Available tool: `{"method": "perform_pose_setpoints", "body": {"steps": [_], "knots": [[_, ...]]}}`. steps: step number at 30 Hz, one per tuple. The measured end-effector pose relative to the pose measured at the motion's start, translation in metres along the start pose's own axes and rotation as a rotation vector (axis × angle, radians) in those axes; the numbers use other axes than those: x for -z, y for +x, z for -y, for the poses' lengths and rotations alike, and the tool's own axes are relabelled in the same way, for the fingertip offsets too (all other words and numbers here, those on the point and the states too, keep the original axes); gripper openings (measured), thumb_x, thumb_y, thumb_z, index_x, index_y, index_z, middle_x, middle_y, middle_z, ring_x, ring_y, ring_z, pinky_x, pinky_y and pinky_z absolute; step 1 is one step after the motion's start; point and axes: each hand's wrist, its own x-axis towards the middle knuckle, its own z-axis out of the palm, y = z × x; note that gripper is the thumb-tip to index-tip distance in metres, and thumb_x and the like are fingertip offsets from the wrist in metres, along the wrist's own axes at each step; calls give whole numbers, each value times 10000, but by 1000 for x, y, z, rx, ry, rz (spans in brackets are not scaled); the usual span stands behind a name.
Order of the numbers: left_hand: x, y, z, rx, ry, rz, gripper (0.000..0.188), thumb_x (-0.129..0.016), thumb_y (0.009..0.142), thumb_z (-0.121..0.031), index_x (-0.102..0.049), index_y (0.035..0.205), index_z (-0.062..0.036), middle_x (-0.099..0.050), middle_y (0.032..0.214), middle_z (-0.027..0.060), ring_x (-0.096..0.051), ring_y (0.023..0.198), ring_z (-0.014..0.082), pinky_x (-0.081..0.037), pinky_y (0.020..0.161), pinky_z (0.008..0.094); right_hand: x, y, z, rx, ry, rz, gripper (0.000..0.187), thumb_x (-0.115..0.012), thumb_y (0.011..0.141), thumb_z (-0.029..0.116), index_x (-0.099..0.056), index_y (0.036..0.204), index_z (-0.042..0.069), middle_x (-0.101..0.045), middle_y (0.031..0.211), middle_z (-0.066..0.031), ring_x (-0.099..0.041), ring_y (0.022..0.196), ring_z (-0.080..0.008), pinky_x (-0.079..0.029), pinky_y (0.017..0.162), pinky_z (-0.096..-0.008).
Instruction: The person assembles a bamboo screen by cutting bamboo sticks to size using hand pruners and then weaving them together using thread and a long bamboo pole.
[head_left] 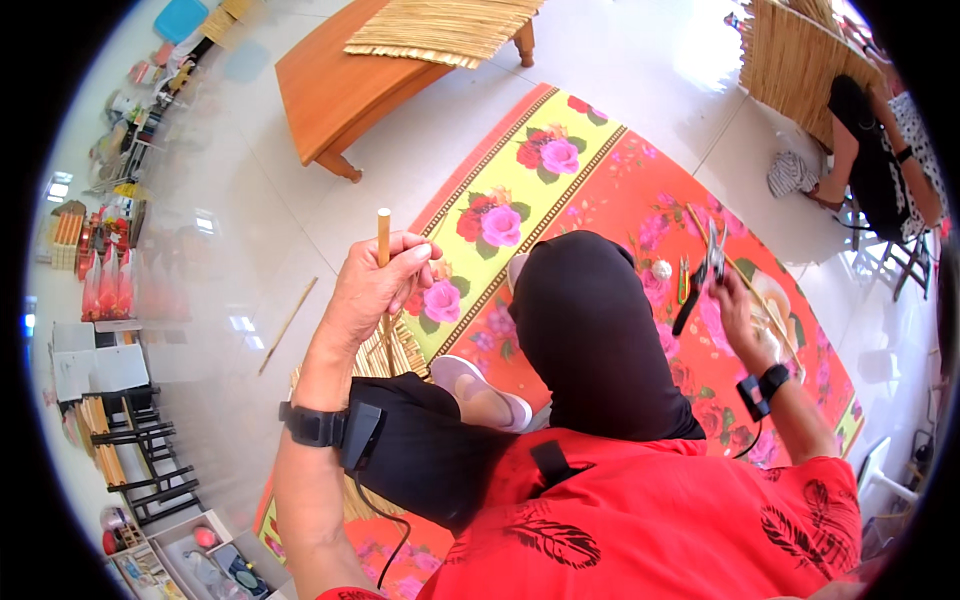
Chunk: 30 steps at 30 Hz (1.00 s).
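Note:
My left hand (378,275) is closed round a thin tan reed stick (384,232), held roughly upright above my bent left knee. Over at the right, my right hand (741,318) has its fingers round a hand tool that looks like pliers (712,258), with metal jaws and dark handles. Its exact kind is hard to make out. Beside the pliers on the mat lie a small green-and-orange tool (684,280) and a white ball-like thing (661,269). A long thin stick (737,267) runs past my right hand.
A red and yellow flowered mat (590,190) covers the floor under me. Partly behind my left leg is a woven reed piece (408,350). Ahead stands a low wooden table (350,90) bearing a reed mat (450,30). Another person (880,150) sits at the far right.

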Motion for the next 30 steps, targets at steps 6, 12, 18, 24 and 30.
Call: {"method": "perform_pose_setpoints", "body": {"steps": [6, 12, 18, 24, 30], "knots": [[30, -6, -7, -139, -222, -113, 162, -530, 964, -134, -624, 942, -4, -659, 881, 70, -377, 416, 3, -299, 397, 153, -101, 124, 274, 292, -47, 256, 163, -543, 929, 175, -564, 971, 19, -501, 749, 9, -504, 720, -71, -425, 654, -241], [64, -7, -46, -336, -525, -70, 161, -530, 965, -156, -603, 969, -12, -649, 1057, 88, -361, 434, 9, -289, 409, 162, -273, 144, 400, 377, 121, 707, 203, -525, 970, 185, -583, 1110, 50, -599, 804, 13, -559, 669, -59, -448, 556, -203], [109, 14, 4, -204, -637, -174, 125, -569, 954, -148, -618, 955, -33, -632, 942, 24, -381, 445, 12, -300, 405, 161, -386, 118, 350, 78, 69, 944, 127, -597, 935, 190, -605, 941, 64, -568, 680, 13, -488, 561, -40, -377, 492, -203], [134, 36, 18, -163, -533, -196, 155, -578, 962, -203, -624, 999, -59, -582, 812, -42, -368, 445, 13, -253, 414, 178, -426, 134, 343, -30, 173, 993, 380, -534, 956, 418, -609, 958, 46, -603, 812, -11, -543, 694, -85, -459, 612, -237], [138, 24, -2, -276, -586, -439, 142, -605, 946, -191, -646, 955, -55, -554, 702, -63, -364, 463, 9, -249, 410, 169, -428, 119, 380, 9, 41, 1277, 784, -546, 849, 681, -483, 1234, 0, -518, 1083, -72, -474, 958, -143, -424, 772, -296]]}}
